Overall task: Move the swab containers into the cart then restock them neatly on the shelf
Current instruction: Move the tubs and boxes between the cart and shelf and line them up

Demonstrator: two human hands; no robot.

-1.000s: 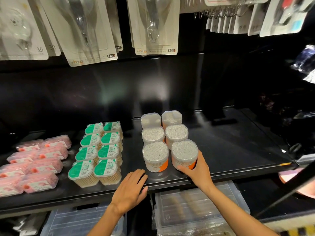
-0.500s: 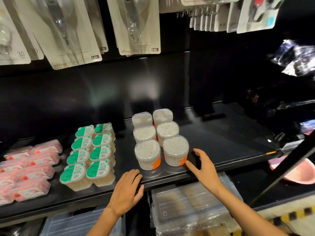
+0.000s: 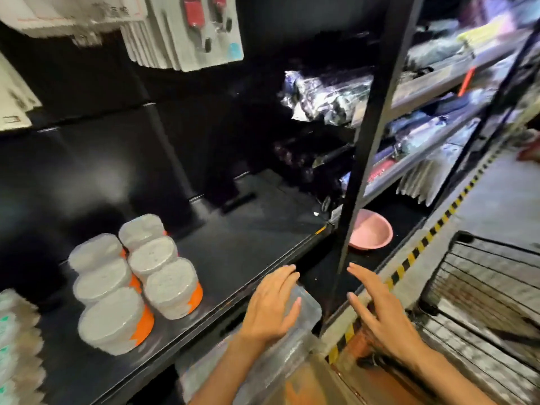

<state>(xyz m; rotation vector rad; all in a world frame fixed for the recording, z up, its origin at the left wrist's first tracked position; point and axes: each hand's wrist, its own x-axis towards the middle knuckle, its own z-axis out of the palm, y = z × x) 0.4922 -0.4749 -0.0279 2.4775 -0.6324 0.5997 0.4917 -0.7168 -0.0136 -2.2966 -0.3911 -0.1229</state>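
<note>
No label can be read anywhere; the picture is smeared with motion. At the far left edge of the black shelf [image 3: 248, 244] stand blurred packs with green tops [image 3: 11, 346]. Next to them six swab containers [image 3: 137, 276] stand in two rows of three, white on top with orange bands, touching one another, near the shelf's front. Above, white hanging cards [image 3: 187, 27] carry red items, their print too blurred to make out. The left hand [image 3: 271, 305] hovers past the shelf's front lip over a clear plastic box [image 3: 304, 314] below, fingers straight and together, its grip holding nothing. A black upright post [image 3: 368, 135] rises between the two hands. The right hand [image 3: 380, 314] is spread loose and empty, well apart from the containers. Behind the post lies a pink bowl [image 3: 371, 232]; farther right what seems to be the wire cart [image 3: 482, 287] stands beside yellow-black floor tape [image 3: 423, 244]
</note>
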